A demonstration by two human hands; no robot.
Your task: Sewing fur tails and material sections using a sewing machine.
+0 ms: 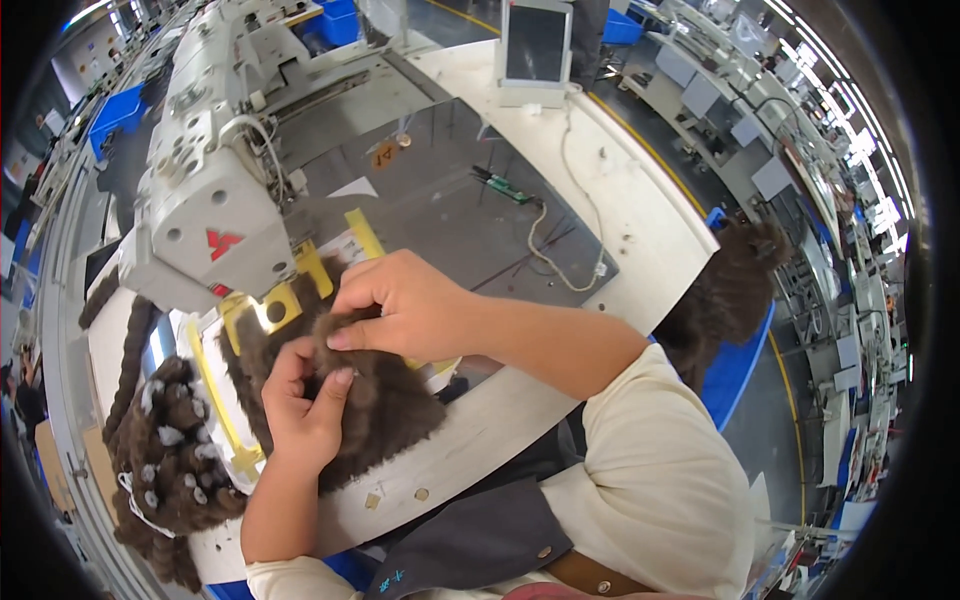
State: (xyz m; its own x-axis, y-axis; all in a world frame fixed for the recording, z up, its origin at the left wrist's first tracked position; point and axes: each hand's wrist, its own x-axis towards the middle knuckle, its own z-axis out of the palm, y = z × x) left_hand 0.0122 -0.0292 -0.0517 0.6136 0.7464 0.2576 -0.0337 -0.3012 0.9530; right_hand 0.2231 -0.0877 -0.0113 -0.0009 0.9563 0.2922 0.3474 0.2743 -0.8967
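A piece of brown furry fabric (385,415) lies on the white sewing table (640,225), just in front of the grey-white sewing machine head (200,200). My left hand (305,405) pinches the fur from below, thumb and fingers closed on a tuft. My right hand (410,305) reaches across from the right and pinches the same fur from above, fingertips meeting the left hand's. Under the fabric sits a yellow-edged clamp frame (290,290) with a dark plate (450,200) behind it.
A stack of brown fur pieces with white patches (175,450) lies at the table's left end. More brown fur (735,285) sits in a blue bin at the right. A tablet screen (535,45) stands at the far edge, with a cable (575,200) trailing over the table.
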